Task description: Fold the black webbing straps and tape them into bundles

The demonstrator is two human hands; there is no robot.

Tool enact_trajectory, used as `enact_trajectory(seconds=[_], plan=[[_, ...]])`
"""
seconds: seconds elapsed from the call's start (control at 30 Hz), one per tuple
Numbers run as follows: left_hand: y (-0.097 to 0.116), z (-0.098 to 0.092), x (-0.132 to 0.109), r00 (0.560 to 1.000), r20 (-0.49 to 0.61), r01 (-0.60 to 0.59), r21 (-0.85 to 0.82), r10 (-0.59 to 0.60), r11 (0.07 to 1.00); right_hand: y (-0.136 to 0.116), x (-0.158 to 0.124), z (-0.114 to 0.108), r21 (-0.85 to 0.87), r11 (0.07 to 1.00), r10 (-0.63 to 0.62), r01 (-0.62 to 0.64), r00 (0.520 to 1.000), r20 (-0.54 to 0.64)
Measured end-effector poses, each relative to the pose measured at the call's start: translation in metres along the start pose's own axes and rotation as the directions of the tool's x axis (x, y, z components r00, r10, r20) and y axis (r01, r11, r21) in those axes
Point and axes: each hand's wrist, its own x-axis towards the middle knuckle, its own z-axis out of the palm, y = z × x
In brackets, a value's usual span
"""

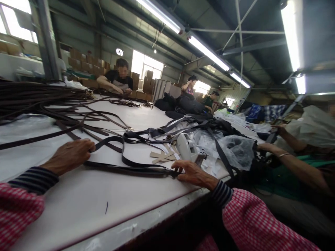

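Note:
My left hand (70, 155) is closed around a dark strap (108, 139), which loops out from the fist across the white tabletop (86, 205). At the strap's other end, my right hand (192, 172) pinches the tip near a small dark fitting, with thumb and fingers curled on it. Between the two hands the doubled strap (128, 170) lies stretched along the table. Just beyond my right hand sit several beige strips (162, 157) and a white plastic object (184, 146) whose kind I cannot make out.
Many brown straps (39, 99) are heaped at the left. Clear plastic bags (235, 150) and black straps (222, 157) pile up at the right, by a co-worker's hands (272, 148). Another person (117, 78) works across the table. The table edge (162, 216) runs close in front of me.

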Motion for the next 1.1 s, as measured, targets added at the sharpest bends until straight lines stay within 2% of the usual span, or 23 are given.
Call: enact_trajectory(seconds=[0.07,0.13,0.27,0.37,0.43,0.5,0.57,0.67,0.73,0.87,1.0,1.03,1.1], plan=[[-0.016,-0.001,-0.001,0.999,0.04,0.003,0.049,-0.005,0.999,0.003,0.003,-0.002,0.024,0.999,0.034,-0.034,0.999,0.016],[-0.019,-0.005,-0.002,0.995,0.079,0.056,0.022,-0.058,0.998,0.004,0.004,-0.003,-0.004,0.999,0.039,-0.039,0.999,0.005],[-0.002,-0.018,-0.006,0.99,0.072,0.131,-0.171,-0.12,0.976,0.001,0.001,-0.004,-0.061,0.997,0.044,-0.047,0.998,-0.045],[0.009,-0.021,-0.008,0.984,0.065,0.177,-0.353,-0.164,0.919,0.002,0.003,-0.002,-0.02,0.996,0.083,-0.085,0.991,-0.102],[0.012,-0.019,-0.009,0.979,0.093,0.201,-0.409,-0.179,0.89,0.005,0.009,0.002,0.019,0.997,0.079,-0.077,0.982,-0.17],[0.016,-0.017,-0.009,0.978,0.129,0.207,-0.467,-0.166,0.86,0.006,0.02,0.007,0.035,0.999,0.046,-0.039,0.973,-0.228],[0.021,-0.017,-0.009,0.971,0.204,0.224,-0.573,-0.127,0.788,0.002,0.033,0.013,0.02,1.0,-0.009,0.015,0.967,-0.253],[0.032,-0.021,-0.01,0.933,0.359,0.285,-0.709,-0.018,0.645,-0.01,0.045,0.02,-0.029,0.995,-0.098,0.094,0.975,-0.2],[0.035,-0.025,-0.011,0.909,0.41,0.29,-0.742,0.068,0.604,-0.02,0.046,0.021,-0.054,0.989,-0.146,0.14,0.981,-0.131],[0.032,-0.032,-0.009,0.895,0.418,0.233,-0.737,0.158,0.634,-0.032,0.031,0.019,-0.081,0.972,-0.22,0.219,0.975,-0.005],[0.026,-0.038,-0.006,0.842,0.497,0.227,-0.679,0.209,0.698,-0.037,0.019,0.02,-0.13,0.975,-0.18,0.182,0.983,0.028],[0.026,-0.039,-0.005,0.843,0.495,0.189,-0.642,0.213,0.743,-0.038,0.019,0.021,-0.136,0.975,-0.177,0.178,0.984,0.016],[0.029,-0.038,-0.006,0.896,0.395,0.009,-0.472,0.202,0.881,-0.039,0.02,0.023,-0.127,0.976,-0.182,0.179,0.983,-0.008]])
